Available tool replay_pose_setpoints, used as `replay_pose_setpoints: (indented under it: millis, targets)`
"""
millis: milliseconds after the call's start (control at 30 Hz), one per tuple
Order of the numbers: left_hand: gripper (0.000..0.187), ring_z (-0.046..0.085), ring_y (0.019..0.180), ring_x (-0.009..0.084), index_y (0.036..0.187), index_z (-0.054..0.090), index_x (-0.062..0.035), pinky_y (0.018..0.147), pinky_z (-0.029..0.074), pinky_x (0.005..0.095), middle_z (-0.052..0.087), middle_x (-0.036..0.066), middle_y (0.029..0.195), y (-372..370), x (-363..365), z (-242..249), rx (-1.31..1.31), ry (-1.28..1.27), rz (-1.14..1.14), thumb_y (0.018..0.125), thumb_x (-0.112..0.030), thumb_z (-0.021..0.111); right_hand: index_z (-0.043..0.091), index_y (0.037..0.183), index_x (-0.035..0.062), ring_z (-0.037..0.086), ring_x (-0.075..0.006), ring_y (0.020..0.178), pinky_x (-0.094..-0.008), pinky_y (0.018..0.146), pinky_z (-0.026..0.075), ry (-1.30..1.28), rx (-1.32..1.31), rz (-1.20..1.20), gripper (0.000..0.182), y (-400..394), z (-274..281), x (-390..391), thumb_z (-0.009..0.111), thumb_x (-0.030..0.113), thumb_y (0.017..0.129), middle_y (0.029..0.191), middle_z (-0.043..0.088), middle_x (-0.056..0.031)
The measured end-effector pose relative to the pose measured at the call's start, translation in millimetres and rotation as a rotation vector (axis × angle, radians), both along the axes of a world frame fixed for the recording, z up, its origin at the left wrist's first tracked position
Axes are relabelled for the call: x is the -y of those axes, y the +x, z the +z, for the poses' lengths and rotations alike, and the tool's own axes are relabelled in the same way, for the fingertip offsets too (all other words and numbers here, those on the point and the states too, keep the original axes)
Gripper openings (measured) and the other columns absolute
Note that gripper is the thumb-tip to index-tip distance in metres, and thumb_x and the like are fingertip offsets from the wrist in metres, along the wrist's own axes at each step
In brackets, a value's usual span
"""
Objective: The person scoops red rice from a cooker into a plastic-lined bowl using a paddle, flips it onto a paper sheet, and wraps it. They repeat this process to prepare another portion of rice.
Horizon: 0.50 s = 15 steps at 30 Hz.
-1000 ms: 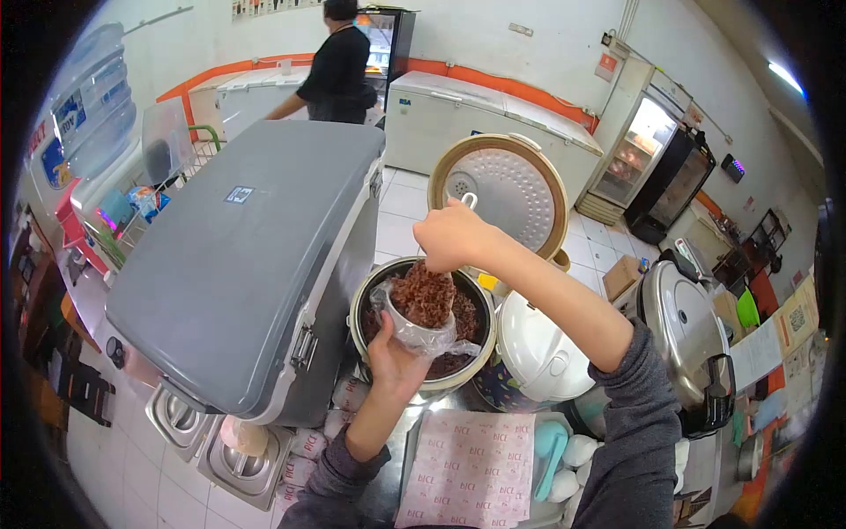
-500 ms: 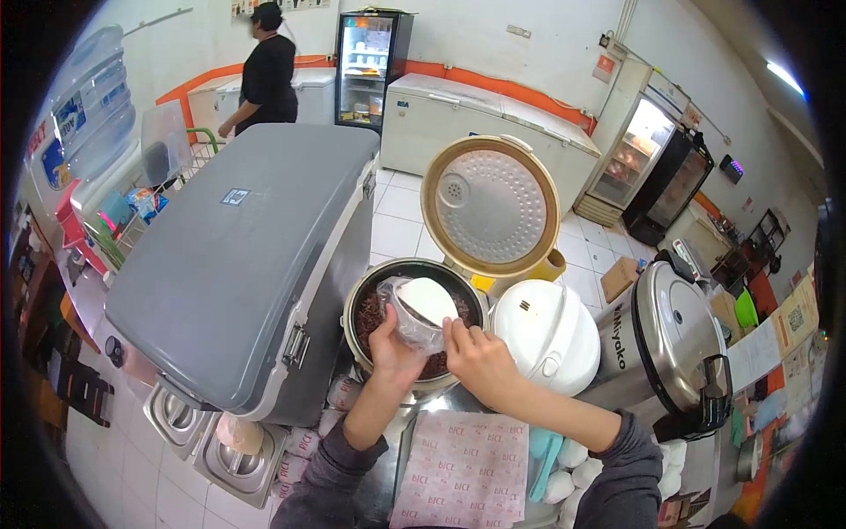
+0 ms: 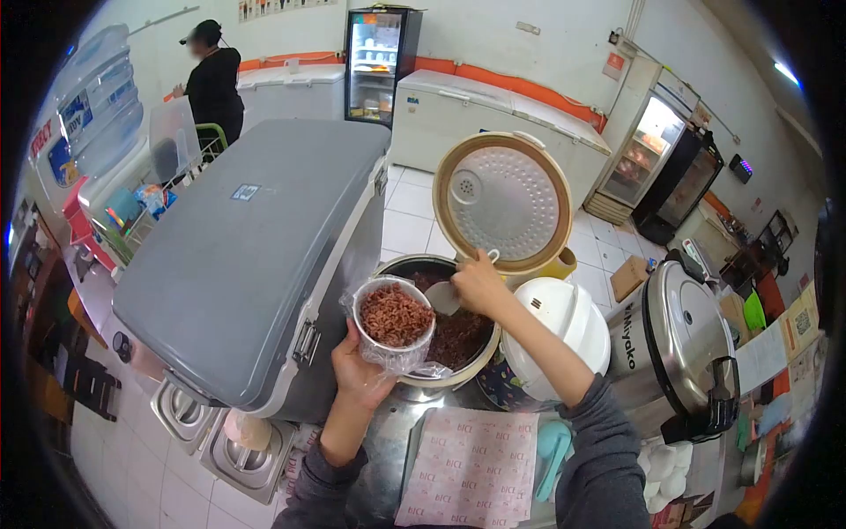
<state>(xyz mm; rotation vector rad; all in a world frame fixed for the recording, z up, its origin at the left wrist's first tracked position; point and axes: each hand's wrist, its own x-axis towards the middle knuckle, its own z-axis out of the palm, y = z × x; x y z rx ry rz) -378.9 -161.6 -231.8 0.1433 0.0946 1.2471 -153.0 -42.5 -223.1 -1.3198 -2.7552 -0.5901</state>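
Observation:
My left hand (image 3: 363,372) is closed around a white bowl (image 3: 356,310) lined with thin clear plastic, whose loose edges hang over the rim. Reddish-brown cooked rice (image 3: 395,316) fills the bowl. In my right hand (image 3: 480,286) is the handle of a pale rice paddle (image 3: 443,298), its blade down in the open rice cooker (image 3: 484,363). Dark red rice (image 3: 456,339) lies inside the cooker, partly hidden by the bowl and my right hand. The cooker's round lid (image 3: 504,201) stands raised behind.
A large grey cooler box (image 3: 238,256) is on the left. Printed paper sheets (image 3: 471,467) lie in front, beside a turquoise utensil (image 3: 552,463). A white-lidded container (image 3: 564,331) and a steel Miyako cooker (image 3: 674,344) stand right. A person in black (image 3: 216,88) is at the back left.
My left hand has moved left with the bowl, and rice now shows in it. My right hand has left the bowl's edge and moved the paddle into the cooker. The person behind moved left.

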Motion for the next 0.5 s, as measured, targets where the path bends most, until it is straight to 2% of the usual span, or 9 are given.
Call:
replay_pose_setpoints:
  millis: [67,167,367,500]
  targets:
    - [0.053,0.043,0.118,0.0332,0.126,0.043,-0.0041,0.100,0.032,0.0512,0.046,0.015,0.127,-6.3,3.4,0.4,-0.018,0.001,0.009,0.088,-0.042,0.045,0.064,0.062,0.0083,0.061,-0.0241,0.069,-0.0401,0.080,0.036,-0.093,0.009,-0.002,0.005,0.2,2.2,-7.3,0.062,0.013,0.060,0.068,0.062,-0.0088]
    - [0.054,0.043,0.118,0.0332,0.126,0.042,-0.0038,0.100,0.032,0.0511,0.046,0.015,0.128,-9.1,5.4,3.0,-0.026,0.010,0.019,0.088,-0.042,0.045,0.064,0.062,0.0088,0.061,-0.0246,0.068,-0.0389,0.079,0.036,-0.085,0.014,0.075,0.006,0.5,1.7,-8.5,0.063,0.013,0.058,0.067,0.062,-0.0090]
    - [0.055,0.043,0.119,0.0331,0.127,0.042,-0.0034,0.101,0.032,0.0512,0.046,0.015,0.128,-10.9,10.8,6.0,-0.026,0.013,0.019,0.089,-0.043,0.043,0.064,0.061,0.0086,0.061,-0.0260,0.069,-0.0440,0.081,0.035,-0.134,0.016,-0.031,0.007,-9.3,9.8,-5.8,0.065,0.013,0.057,0.066,0.063,-0.0108]
    - [0.055,0.043,0.119,0.0330,0.128,0.041,-0.0044,0.101,0.032,0.0514,0.045,0.015,0.129,-14.9,11.3,1.6,-0.017,0.039,0.007,0.089,-0.043,0.042,0.064,0.064,0.0064,0.062,-0.0286,0.072,-0.0477,0.085,0.034,-0.302,-0.057,-0.011,0.011,-16.9,-1.9,-5.2,0.066,0.016,0.058,0.067,0.063,-0.0119]
